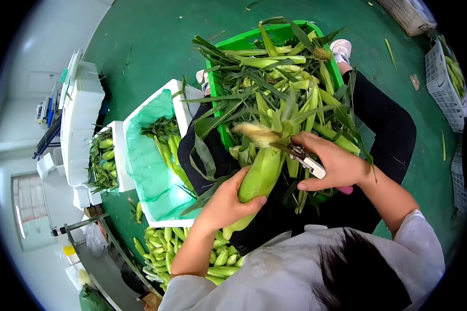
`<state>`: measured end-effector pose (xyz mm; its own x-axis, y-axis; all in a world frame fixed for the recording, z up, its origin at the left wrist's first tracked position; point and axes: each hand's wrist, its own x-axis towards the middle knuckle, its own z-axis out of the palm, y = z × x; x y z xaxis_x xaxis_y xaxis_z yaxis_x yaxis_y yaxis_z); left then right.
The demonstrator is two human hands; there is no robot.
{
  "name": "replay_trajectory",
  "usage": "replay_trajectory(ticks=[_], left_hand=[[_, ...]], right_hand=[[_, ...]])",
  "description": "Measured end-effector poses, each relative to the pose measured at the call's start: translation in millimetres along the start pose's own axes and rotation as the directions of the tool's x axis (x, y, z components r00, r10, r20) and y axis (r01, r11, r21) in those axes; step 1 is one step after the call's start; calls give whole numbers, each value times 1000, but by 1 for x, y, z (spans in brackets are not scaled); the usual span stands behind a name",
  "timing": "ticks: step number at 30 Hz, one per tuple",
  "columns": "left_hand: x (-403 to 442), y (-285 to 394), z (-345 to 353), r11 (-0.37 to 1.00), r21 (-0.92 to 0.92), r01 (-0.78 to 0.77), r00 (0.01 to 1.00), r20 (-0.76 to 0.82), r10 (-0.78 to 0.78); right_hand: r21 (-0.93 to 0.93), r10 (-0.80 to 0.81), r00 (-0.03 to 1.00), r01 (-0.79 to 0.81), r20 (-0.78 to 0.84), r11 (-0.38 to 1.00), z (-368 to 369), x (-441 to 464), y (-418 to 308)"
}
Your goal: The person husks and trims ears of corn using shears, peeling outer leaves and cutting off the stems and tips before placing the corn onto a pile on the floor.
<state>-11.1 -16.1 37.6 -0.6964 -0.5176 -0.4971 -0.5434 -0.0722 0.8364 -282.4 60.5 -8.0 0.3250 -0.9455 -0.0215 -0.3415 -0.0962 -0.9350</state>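
Note:
My left hand (232,203) is wrapped round the lower part of a green corn ear (262,175), still in its husk. The ear tilts up and away from me, with pale brown silk (258,133) spilling at its tip. In my right hand (338,159) is a pair of pruning shears (313,167) with a white handle. Their metal end lies against the leafy top of the ear; the blades are partly hidden. Between my legs stands a bright green crate (283,34), heaped with cut husks and leaves (275,78), just beyond both hands.
On the left is a white foam box lined with green plastic (149,153), holding some corn and leaves. Husked-in corn ears (163,249) lie piled below it. Another foam box (120,155) of corn stands farther left. White baskets (441,85) line the right side.

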Motion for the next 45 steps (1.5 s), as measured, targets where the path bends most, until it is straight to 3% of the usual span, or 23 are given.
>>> replay_trajectory(ticks=[2,5,6,8,9,12,14,16,20,21,22,24,27,28,30,31,32,34,35,38,40,42,45], left_hand=[[-4,-3,-15,996,-54,78,979,192,-66],[-1,-24,-27,931,-286,224,908,408,-93],[0,-30,-26,872,-420,254,886,462,-36],[2,-36,-28,704,-638,311,845,525,104],[0,-30,-22,699,-651,296,890,454,45],[2,-32,-10,543,-793,278,887,429,172],[8,-40,-6,521,-789,325,847,488,212],[20,-47,-5,515,-738,436,730,625,277],[16,-52,23,320,-719,617,658,694,290],[14,-51,29,265,-710,653,624,702,343],[12,-51,33,208,-695,688,590,703,397],[10,-48,36,217,-729,650,635,677,373],[11,-37,31,193,-827,529,780,563,275],[11,-31,30,377,-831,410,847,500,180],[13,-22,29,711,-680,180,953,300,45],[14,-16,20,959,-197,-202,926,280,252],[7,3,19,977,-56,-208,911,352,214],[-15,-4,34,933,-358,-31,971,212,114],[-15,-2,31,962,-165,-218,970,74,232],[-14,-8,26,975,-45,-217,954,-220,202],[-4,1,21,875,248,-415,837,-275,474],[1,5,22,805,375,-459,748,-326,578],[5,5,27,763,503,-406,692,-376,616]], right_hand=[[-112,-146,988,141,-44,984,3,0,3],[122,-17,991,1,131,992,4,-9,2],[365,120,983,-163,137,917,9,-17,2],[742,343,912,-389,226,545,17,-34,5],[779,363,887,-434,284,452,14,-40,10],[873,217,949,-300,230,386,28,-53,4],[729,75,939,-309,335,611,30,-56,2],[723,25,948,-259,317,640,35,-50,-5],[580,-109,956,-72,272,811,25,-33,-7],[530,-160,976,58,148,846,26,-29,-7],[571,-66,978,-59,196,819,26,-29,-7],[627,120,945,-293,304,722,25,-33,-9],[868,296,949,-236,109,437,45,-37,-8],[923,392,912,-250,122,293,52,-36,-13],[963,493,869,-169,45,211,57,-33,-33],[1000,527,850,-19,13,6,51,-30,-20],[994,568,820,103,-68,-30,38,-25,-2],[979,598,782,203,-174,20,23,-23,22],[992,562,819,73,-116,98,22,-24,15],[928,496,858,-284,135,239,35,-37,-8],[902,513,852,-297,103,313,29,-36,-29],[861,549,833,-227,-71,456,18,-29,-57],[849,441,886,-122,-140,514,5,-24,-79]])
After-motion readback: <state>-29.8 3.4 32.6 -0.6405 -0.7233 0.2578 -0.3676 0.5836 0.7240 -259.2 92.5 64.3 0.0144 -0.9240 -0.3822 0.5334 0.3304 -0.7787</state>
